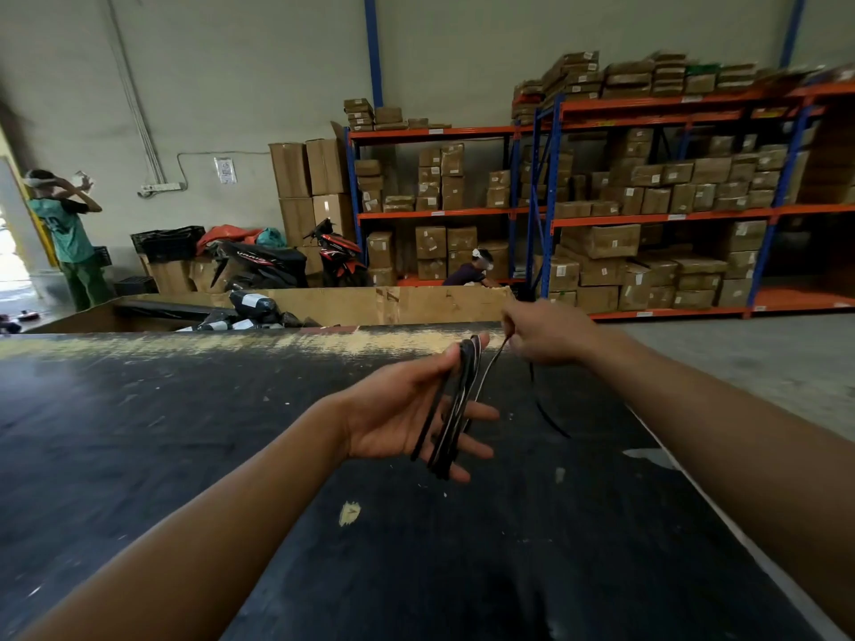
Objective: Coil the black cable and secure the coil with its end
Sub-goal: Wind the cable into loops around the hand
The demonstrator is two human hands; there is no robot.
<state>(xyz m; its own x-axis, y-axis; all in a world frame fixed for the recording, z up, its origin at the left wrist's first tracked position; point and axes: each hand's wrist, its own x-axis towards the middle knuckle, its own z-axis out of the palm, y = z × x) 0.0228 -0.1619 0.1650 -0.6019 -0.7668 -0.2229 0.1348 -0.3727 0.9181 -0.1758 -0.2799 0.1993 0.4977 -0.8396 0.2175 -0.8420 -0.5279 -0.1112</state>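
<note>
The black cable (455, 409) is wound in several long loops across my left hand (407, 409), palm up, looped between the thumb and the fingers above the black table. One strand runs up and right from the loops to my right hand (546, 333), which pinches it near the table's far edge. A loose tail of the cable (543, 409) hangs down from my right hand and curves onto the table.
The black worn table (231, 432) fills the foreground; its right edge runs diagonally past my right forearm. A cardboard bin (416, 305) with parcels stands behind it. Shelves of boxes (671, 192), motorbikes (287, 263) and two people (65, 233) are further back.
</note>
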